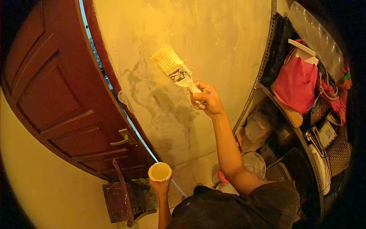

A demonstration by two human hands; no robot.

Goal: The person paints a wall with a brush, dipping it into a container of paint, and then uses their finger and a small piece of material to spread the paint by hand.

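My right hand (206, 98) is wrapped round the handle of a wide paintbrush (178, 73), raised in front of the wall (213, 45). Pale paint coats the brush's bristles and smears its metal band. The bristles point up and to the left and overlap the wall in this view. Lower down, my left hand (159, 186) grips a round paint pot (160, 172) from below, its open top facing up. Pale yellowish paint shows inside the pot. Grey smudges mark the wall behind the brush.
At left stands a dark red panelled door (65, 87) with a metal handle (122, 138), slightly ajar. A wooden chair (118, 198) is below it. Along the right runs a metal shelf rack (305, 147) with a pink bag (295, 82) and several other items. A fan (254, 164) stands near the floor.
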